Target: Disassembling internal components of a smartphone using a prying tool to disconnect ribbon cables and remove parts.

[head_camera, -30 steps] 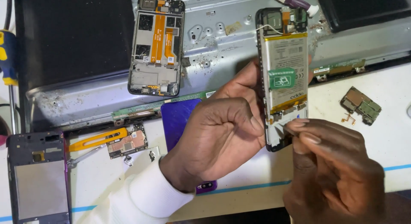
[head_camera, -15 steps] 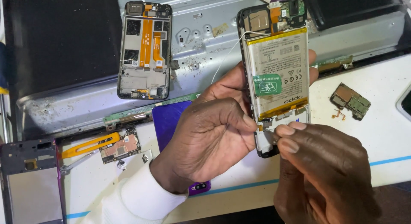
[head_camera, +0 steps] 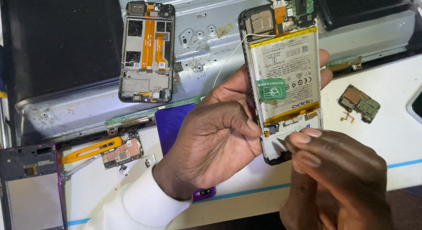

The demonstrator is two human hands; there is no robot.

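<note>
Left hand (head_camera: pixel 215 142) grips opened phone (head_camera: pixel 283 76) by its left edge, thumb across lower frame, fingertips showing behind right side. Phone held upright above white table (head_camera: pixel 391 137), battery (head_camera: pixel 285 72) facing camera. Right hand (head_camera: pixel 338 177) pinched at phone's bottom end, fingertips (head_camera: pixel 303 140) touching lower board; whether they hold anything small, cannot tell. Second stripped phone frame (head_camera: pixel 147 52) lies on grey metal panel (head_camera: pixel 211 41). Loose circuit board (head_camera: pixel 358 102) right, orange pry tool (head_camera: pixel 90 150) left.
</note>
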